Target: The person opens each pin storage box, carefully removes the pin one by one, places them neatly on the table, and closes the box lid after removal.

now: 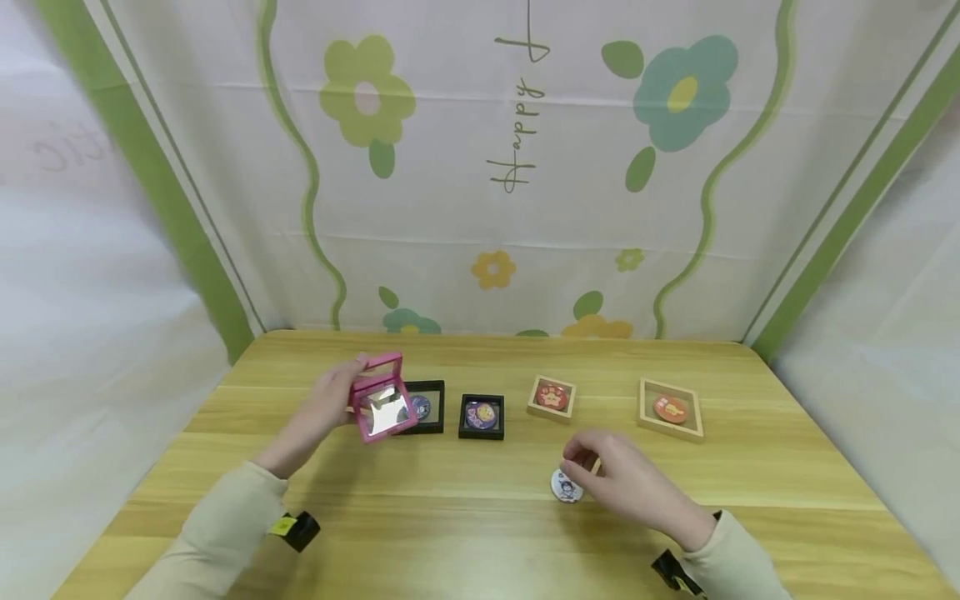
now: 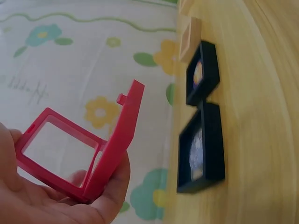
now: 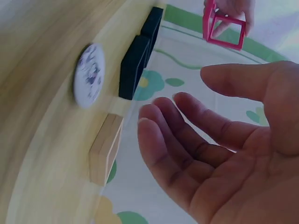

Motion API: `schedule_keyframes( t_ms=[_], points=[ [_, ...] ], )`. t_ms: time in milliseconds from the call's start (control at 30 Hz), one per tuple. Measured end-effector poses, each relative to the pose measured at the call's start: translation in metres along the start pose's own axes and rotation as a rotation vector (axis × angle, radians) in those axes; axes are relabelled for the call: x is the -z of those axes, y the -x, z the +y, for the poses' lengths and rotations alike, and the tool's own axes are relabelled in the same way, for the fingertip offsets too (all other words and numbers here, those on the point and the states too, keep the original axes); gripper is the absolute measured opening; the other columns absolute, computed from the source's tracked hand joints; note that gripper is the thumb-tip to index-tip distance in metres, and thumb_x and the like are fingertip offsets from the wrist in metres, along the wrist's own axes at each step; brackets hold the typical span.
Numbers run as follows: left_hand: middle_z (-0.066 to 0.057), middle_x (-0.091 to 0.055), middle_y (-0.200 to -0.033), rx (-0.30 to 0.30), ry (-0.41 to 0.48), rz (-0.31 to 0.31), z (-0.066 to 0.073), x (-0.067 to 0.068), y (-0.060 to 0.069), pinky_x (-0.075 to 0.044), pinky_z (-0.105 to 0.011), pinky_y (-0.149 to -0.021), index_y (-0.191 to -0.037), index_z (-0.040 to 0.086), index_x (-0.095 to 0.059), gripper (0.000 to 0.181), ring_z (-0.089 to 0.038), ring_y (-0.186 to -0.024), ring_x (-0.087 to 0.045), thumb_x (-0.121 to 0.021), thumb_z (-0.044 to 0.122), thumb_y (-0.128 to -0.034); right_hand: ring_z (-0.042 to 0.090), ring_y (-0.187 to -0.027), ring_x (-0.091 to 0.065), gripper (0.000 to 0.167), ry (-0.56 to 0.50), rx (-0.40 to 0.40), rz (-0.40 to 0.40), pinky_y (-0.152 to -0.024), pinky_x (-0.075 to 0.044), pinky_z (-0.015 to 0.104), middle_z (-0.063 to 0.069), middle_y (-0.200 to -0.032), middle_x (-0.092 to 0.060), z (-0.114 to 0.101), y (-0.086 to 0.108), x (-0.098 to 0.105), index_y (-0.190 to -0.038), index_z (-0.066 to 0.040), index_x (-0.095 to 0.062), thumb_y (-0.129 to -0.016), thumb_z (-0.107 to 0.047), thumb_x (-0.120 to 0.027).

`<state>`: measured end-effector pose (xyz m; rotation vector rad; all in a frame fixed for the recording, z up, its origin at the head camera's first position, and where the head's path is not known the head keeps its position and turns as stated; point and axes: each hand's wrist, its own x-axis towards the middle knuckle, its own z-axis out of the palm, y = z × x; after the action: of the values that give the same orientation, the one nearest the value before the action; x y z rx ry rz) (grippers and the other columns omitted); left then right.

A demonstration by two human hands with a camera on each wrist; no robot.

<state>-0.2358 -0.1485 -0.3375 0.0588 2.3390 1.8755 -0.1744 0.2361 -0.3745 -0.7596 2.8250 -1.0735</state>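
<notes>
My left hand [image 1: 330, 404] grips a pink display frame [image 1: 385, 410], a square case hinged into two halves with clear film windows. In the left wrist view the pink frame [image 2: 120, 137] stands unfolded in a V, thumb and fingers at its hinge end. A round white badge [image 1: 566, 487] with a printed cartoon figure lies on the table. Over it hovers my right hand [image 1: 626, 483], its fingers loosely bent. The right wrist view shows that hand [image 3: 219, 154] holding nothing, apart from the badge [image 3: 89, 75].
Two black frames [image 1: 482, 400] with badges lie left of centre, the leftmost partly behind the pink frame. Two light wooden frames with red badges lie right of centre, a smaller one [image 1: 532, 406] and a larger one [image 1: 693, 425]. A flowered cloth [image 1: 450, 208] hangs behind the table.
</notes>
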Motion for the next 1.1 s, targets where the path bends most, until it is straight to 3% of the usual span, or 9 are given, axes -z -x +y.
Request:
schedule_keyframes(
  t_ms=[200,367,533,767,933,1100],
  points=[
    [-0.023,-0.061,-0.106,0.034,-0.023,0.021,-0.011,0.028,-0.008,-0.057,-0.035,-0.068,-0.143,-0.013,-0.032,0.069,-0.017,-0.075,-0.06,-0.034,0.045,-0.1062,0.004,-0.079,-0.056,0.006,0.079,0.063,0.087,-0.065,-0.052,0.028,-0.015,-0.085,-0.058,0.008,0.006,-0.003,-0.089,-0.019,-0.066,-0.094,-0.016,-0.068],
    [-0.03,-0.053,-0.124,0.084,-0.012,0.013,-0.022,0.048,-0.017,-0.056,-0.035,-0.069,-0.145,-0.015,-0.028,0.075,-0.017,-0.078,-0.06,-0.032,0.049,-0.1053,0.003,-0.08,-0.056,0.009,0.109,0.214,0.165,-0.066,-0.053,0.03,-0.017,-0.089,-0.058,0.015,0.01,-0.005,-0.089,-0.019,-0.066,-0.091,-0.012,-0.071],
    [-0.029,-0.048,-0.128,0.166,0.036,-0.016,-0.034,0.067,-0.028,-0.055,-0.041,-0.079,-0.148,-0.013,-0.024,0.081,-0.022,-0.086,-0.063,-0.031,0.055,-0.1032,0.002,-0.079,-0.056,0.014,0.12,0.328,0.22,-0.065,-0.053,0.028,-0.016,-0.091,-0.06,0.018,0.01,-0.006,-0.09,-0.018,-0.066,-0.088,-0.006,-0.072],
    [-0.035,-0.039,-0.135,0.199,-0.023,-0.062,-0.048,0.08,-0.038,-0.052,-0.044,-0.086,-0.15,-0.013,-0.018,0.089,-0.031,-0.1,-0.061,-0.03,0.061,-0.1009,0.002,-0.078,-0.056,0.013,0.113,0.328,0.216,-0.064,-0.053,0.026,-0.015,-0.093,-0.06,0.02,0.009,-0.006,-0.09,-0.018,-0.066,-0.089,-0.006,-0.071],
    [-0.037,-0.032,-0.142,0.155,-0.132,-0.108,-0.054,0.084,-0.045,-0.049,-0.045,-0.092,-0.15,-0.013,-0.017,0.089,-0.042,-0.113,-0.054,-0.027,0.061,-0.1016,0.003,-0.078,-0.056,0.013,0.118,0.319,0.206,-0.064,-0.054,0.027,-0.014,-0.093,-0.06,0.021,0.009,-0.006,-0.09,-0.019,-0.065,-0.09,-0.007,-0.071],
    [-0.037,-0.031,-0.145,0.112,-0.234,-0.111,-0.06,0.086,-0.054,-0.047,-0.048,-0.096,-0.149,-0.012,-0.022,0.089,-0.048,-0.126,-0.043,-0.025,0.063,-0.101,0.002,-0.078,-0.055,0.014,0.134,0.292,0.206,-0.063,-0.053,0.028,-0.014,-0.092,-0.058,0.025,0.012,-0.005,-0.088,-0.018,-0.065,-0.089,-0.006,-0.071]
  ],
)
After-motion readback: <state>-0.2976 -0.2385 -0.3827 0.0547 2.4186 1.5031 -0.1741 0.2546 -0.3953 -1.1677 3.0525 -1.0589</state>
